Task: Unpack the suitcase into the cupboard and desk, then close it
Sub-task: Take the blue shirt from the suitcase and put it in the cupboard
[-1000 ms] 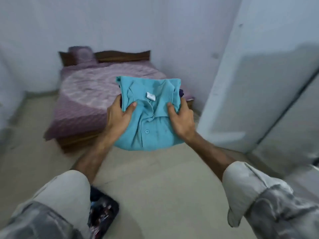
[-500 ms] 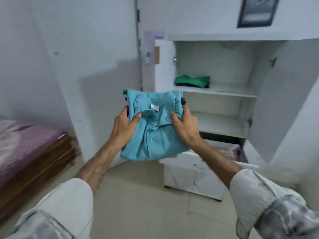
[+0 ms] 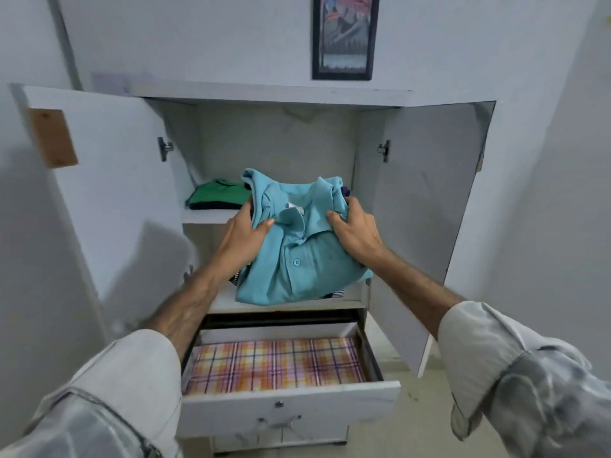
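Both arms reach forward; the left hand (image 3: 243, 238) and right hand (image 3: 353, 231) each clamp a side of the folded teal shirt (image 3: 297, 256), thumbs on top, held before the open cupboard (image 3: 271, 94), above its pulled-out drawer (image 3: 284, 398).

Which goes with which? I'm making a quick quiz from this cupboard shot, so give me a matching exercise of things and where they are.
Things:
1. teal shirt
2. green shirt
3. plaid liner
4. framed picture

Places:
A. in the open drawer
B. on the wall above the cupboard
C. held in both hands
D. on the upper shelf

Pairs: 1-C, 2-D, 3-A, 4-B
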